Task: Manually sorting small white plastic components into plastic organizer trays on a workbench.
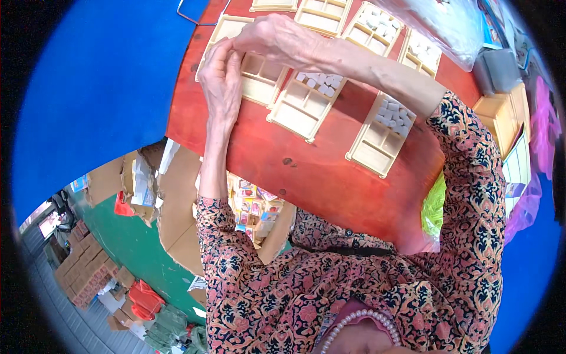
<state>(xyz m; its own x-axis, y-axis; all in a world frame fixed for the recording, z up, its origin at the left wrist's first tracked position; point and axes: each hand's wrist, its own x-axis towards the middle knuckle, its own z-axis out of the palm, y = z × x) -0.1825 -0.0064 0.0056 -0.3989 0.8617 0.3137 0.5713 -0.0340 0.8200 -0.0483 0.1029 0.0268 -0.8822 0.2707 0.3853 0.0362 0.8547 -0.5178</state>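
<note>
Both my hands meet over a pale divided wooden tray (231,26) at the far left of the red table. My left hand (221,79) is closed, with its thumb and fingers pressed together. Reaching across from the right, my right hand (274,41) is closed too, its fingertips against the left hand's. What they hold, if anything, is hidden. Close by lies a second divided tray (259,91), partly behind my right hand. Just right of it, another tray (295,118) has small white rounded pieces (321,82) in its far compartment.
A similar tray (371,154) with white pieces lies further right; several more line the far side. A clear plastic bag (448,29) is at the far right on the red table (330,189). Below the table's left edge stands an open cardboard box (180,218) holding small colourful packages.
</note>
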